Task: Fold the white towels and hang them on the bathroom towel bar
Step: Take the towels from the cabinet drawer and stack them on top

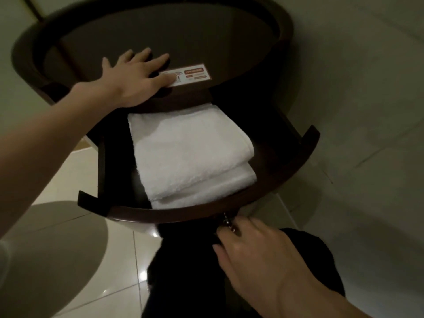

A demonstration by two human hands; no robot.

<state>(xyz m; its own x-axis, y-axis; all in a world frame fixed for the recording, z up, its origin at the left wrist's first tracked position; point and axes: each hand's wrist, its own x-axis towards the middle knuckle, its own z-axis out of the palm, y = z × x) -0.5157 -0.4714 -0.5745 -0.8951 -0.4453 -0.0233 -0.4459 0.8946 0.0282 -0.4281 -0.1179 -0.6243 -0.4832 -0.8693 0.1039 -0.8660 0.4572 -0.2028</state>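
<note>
Our left hand point(135, 81) lies flat, fingers spread, on the round dark wooden table point(160, 37), partly covering a white-and-orange sticker point(195, 74). Our right hand point(257, 255) pinches the small metal knob point(227, 222) of the open curved drawer point(183, 213). Two folded white terry towels point(190, 152), soft and thick, lie stacked inside between our hands, their long axis running from table to drawer front. The left hand seems nearer.
</note>
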